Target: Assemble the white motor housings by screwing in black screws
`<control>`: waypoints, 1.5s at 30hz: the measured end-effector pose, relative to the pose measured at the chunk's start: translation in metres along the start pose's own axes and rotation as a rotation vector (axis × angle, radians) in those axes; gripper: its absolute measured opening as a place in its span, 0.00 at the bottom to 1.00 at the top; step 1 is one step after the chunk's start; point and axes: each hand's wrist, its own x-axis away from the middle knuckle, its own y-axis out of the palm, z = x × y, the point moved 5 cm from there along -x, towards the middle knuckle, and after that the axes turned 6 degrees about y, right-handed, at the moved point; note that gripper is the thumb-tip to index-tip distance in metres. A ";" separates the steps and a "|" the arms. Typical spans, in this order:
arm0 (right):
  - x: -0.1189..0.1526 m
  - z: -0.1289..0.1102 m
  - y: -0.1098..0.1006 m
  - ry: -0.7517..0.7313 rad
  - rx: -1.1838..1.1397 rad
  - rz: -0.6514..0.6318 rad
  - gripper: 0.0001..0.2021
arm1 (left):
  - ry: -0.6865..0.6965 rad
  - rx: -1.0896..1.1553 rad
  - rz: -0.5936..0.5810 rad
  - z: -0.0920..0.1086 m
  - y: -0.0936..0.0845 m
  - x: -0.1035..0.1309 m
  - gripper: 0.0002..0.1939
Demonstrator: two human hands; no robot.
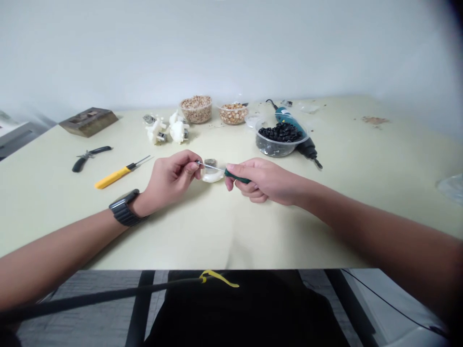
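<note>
My right hand [258, 179] is wrapped round the dark green handle of a screwdriver [238, 177], its thin metal shaft pointing left. At the shaft's far end, the thumb and forefinger of my left hand [173, 176] are pinched together. A small dark thing shows between those fingertips, too small to name; it meets the screwdriver's tip. Just behind the shaft, a white plastic part with a metal motor-like piece [211, 169] rests on the table, partly covered by the shaft and fingers.
On the table [173, 246] lie a yellow screwdriver [114, 177], pliers [88, 156] and a wooden block [88, 120]. Farther back are white plastic assemblies [177, 129], tubs of beans [196, 110] and corn kernels [233, 114], a black-filled bowl [278, 144] and a teal power tool [289, 119].
</note>
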 end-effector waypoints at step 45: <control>0.006 -0.019 0.011 -0.525 1.001 0.475 0.18 | 0.018 -0.191 0.052 -0.002 -0.006 -0.001 0.12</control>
